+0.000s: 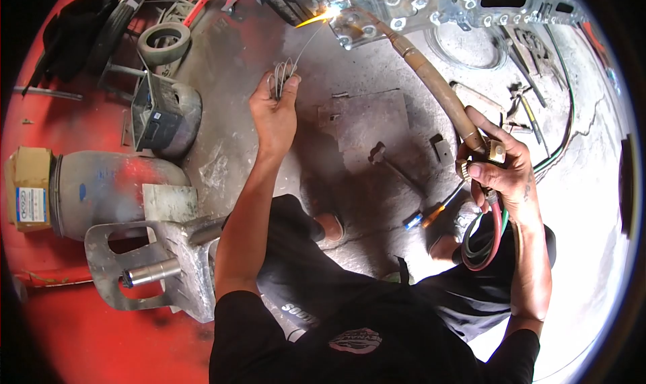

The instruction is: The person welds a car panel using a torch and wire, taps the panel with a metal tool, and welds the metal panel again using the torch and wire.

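My left hand [277,111] is closed around a small coil of thin wire [282,78], whose free end runs up toward the flame [319,17]. In my right hand [508,168] is the valve end of a long brass-coloured torch [437,81]. The torch points up and to the left, and its tip is at the edge of a perforated metal part [444,4], where a bright spot and an orange flame show. Red and green hoses [496,239] hang in a loop below my right hand.
A hammer [397,168] and screwdrivers [434,216] lie on the floor between my feet. At the left are a grey cylinder [101,182], a cardboard box [32,175] and a metal frame [195,269]. A wire coil [464,64] and tools lie at the upper right.
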`<state>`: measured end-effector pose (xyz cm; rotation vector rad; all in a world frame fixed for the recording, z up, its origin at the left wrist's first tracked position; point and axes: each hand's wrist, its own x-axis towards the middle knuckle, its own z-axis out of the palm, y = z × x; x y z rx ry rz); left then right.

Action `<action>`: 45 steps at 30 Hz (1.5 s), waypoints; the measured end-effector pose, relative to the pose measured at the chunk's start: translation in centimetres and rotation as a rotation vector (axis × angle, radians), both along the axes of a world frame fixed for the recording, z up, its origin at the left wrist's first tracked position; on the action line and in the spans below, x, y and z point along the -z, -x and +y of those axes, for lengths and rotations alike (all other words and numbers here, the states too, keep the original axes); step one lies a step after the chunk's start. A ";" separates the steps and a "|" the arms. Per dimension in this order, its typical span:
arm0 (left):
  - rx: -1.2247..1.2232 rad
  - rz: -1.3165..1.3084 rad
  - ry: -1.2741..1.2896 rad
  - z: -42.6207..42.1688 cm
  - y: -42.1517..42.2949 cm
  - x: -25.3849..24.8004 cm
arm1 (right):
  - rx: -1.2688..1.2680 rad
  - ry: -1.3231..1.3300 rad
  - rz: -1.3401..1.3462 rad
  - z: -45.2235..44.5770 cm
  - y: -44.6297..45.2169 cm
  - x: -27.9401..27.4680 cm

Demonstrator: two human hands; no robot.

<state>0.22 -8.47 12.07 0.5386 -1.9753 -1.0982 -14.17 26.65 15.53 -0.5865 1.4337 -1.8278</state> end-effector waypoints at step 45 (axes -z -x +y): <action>0.012 0.040 -0.017 -0.2 0.6 0.3 | 0.024 -0.032 0.009 -0.1 0.0 -0.1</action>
